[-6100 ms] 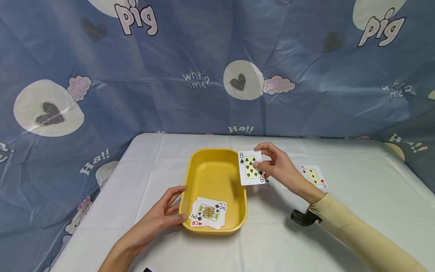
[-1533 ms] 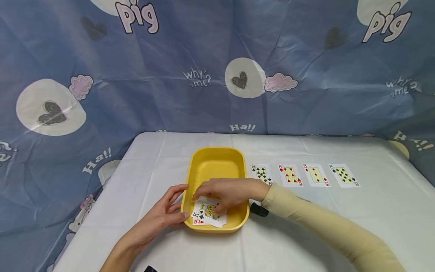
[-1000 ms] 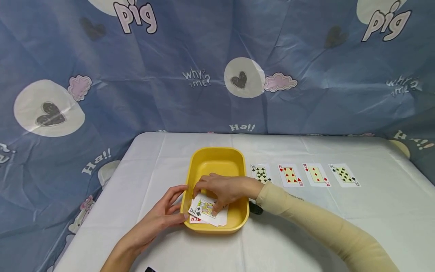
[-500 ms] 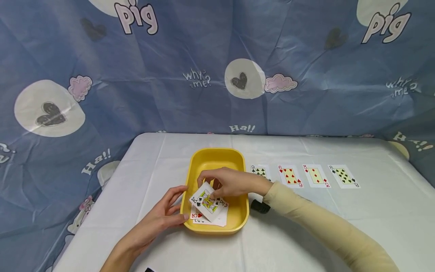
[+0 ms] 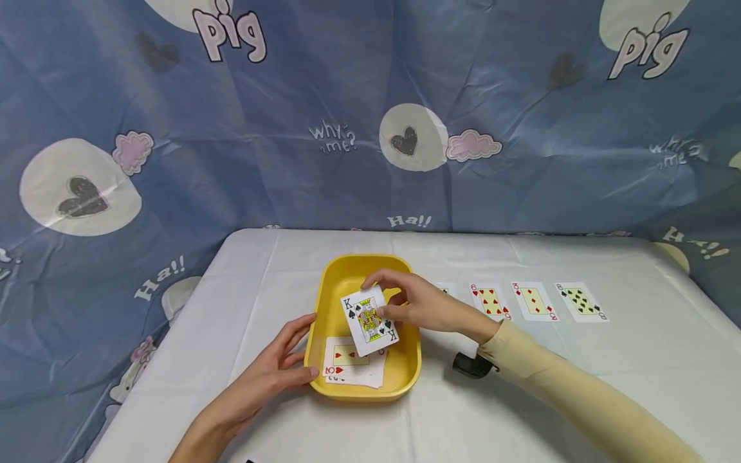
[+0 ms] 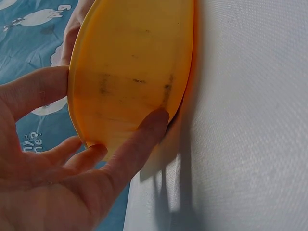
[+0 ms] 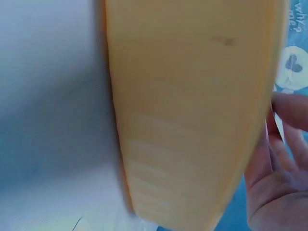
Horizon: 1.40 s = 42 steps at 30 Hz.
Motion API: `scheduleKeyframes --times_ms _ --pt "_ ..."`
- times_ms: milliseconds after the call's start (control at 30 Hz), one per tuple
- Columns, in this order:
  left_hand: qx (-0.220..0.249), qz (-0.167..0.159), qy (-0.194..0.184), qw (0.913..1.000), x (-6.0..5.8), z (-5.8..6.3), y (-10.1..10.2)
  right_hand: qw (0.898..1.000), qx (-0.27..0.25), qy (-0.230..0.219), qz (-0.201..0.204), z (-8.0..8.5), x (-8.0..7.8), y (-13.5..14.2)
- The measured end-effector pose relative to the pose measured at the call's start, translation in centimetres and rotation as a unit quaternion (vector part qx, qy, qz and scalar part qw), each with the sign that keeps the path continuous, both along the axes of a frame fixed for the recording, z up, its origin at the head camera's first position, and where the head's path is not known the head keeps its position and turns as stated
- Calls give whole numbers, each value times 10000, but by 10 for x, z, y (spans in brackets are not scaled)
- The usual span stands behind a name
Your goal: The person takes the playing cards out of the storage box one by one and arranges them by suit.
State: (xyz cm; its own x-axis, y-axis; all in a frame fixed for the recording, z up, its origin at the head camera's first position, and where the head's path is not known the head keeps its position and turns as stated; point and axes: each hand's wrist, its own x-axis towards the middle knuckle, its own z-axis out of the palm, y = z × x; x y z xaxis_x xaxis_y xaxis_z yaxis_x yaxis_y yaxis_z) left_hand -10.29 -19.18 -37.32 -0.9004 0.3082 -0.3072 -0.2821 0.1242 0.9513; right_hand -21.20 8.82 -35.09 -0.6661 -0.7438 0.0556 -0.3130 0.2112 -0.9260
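My right hand (image 5: 431, 308) pinches a king of spades playing card (image 5: 366, 321) between thumb and fingers, tilted above the yellow tray (image 5: 341, 280). Beneath it, in the tray's near end, lies a small pile of cards topped by a three of hearts (image 5: 334, 371). At the tray's left side, my left hand (image 5: 269, 370) has its fingers spread, with fingertips against the rim. The left wrist view shows its thumb (image 6: 139, 144) pressing the tray's outer wall (image 6: 130, 53). In the right wrist view the tray wall (image 7: 192, 96) hides the card.
To the right of the tray lie a six of hearts (image 5: 489, 301), a three of diamonds (image 5: 534, 301) and an eight of spades (image 5: 581, 302) in a row. Another card is mostly hidden behind the right hand. A patterned blue cloth (image 5: 324, 186) hangs behind the white table (image 5: 492, 418).
The eight of spades, earlier in the right hand, now lies at the row's right end. The right hand has lifted the king of spades off the pile, uncovering the three of hearts. The left hand stays.
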Motion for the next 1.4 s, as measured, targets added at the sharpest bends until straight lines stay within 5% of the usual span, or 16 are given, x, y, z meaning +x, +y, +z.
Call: scheduleKeyframes --times_ms 433,800,967,1233,1400 --pt "-7 27 -78 10000 1 0 -1 9916 -840 -223 -955 2 18 40" --pt "-19 71 -138 9999 -1 0 0 9829 -777 -443 -1612 -7 37 83" --pt "-20 77 -148 9999 -1 0 1 9828 -454 -427 -1741 -13 42 102" --pt "3 0 -84 10000 -1 0 -1 9900 422 -212 -1326 -35 46 118" --pt "-15 32 -130 9999 -1 0 0 9845 1115 432 -1282 -43 49 117"
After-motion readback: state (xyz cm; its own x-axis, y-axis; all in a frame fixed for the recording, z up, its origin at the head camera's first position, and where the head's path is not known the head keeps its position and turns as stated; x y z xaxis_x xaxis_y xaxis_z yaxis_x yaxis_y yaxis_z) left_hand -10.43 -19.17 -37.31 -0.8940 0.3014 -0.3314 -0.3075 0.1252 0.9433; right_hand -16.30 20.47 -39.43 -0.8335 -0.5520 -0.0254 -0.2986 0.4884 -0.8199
